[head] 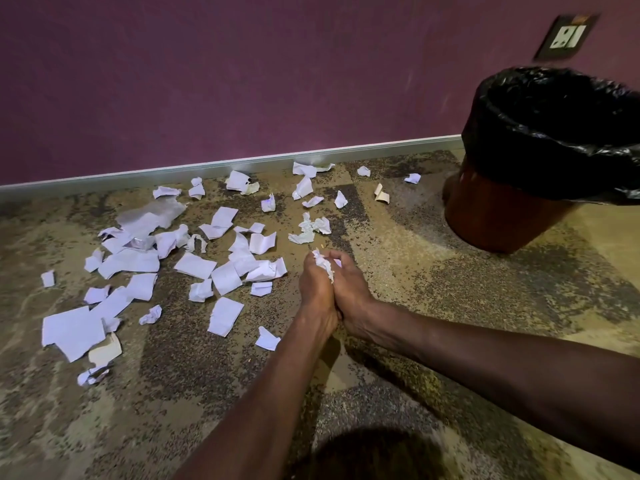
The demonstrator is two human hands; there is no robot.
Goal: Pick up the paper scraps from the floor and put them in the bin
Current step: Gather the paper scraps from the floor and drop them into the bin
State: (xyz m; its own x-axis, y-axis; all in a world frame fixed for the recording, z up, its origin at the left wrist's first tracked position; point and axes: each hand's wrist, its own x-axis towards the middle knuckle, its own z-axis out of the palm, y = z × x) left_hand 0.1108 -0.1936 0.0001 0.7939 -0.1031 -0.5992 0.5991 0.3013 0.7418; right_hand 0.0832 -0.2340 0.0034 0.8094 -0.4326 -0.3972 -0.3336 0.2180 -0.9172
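— So, where are the hands right now?

— Both are out in front, pressed together low over the carpet. The left hand and the right hand touch along their inner edges, and a crumpled wad of paper is squeezed between them. Each grip is closed on that wad, with white creases poking out above the fingers.

— And the rest of the mess?

— Still on the floor. The paper scraps lie spread to the left of the hands and back toward the skirting board, some flat, some balled up. One big flat sheet sits at the near left, and a twisted clump lies just beyond the fingertips.

— Where's the bin?

— Off to the right, against the purple wall. It's a brown bin with a black liner folded over its rim (the mouth looks dark, and I can't tell what's inside). A few small scraps sit between it and the main scatter. A wall socket is above it.
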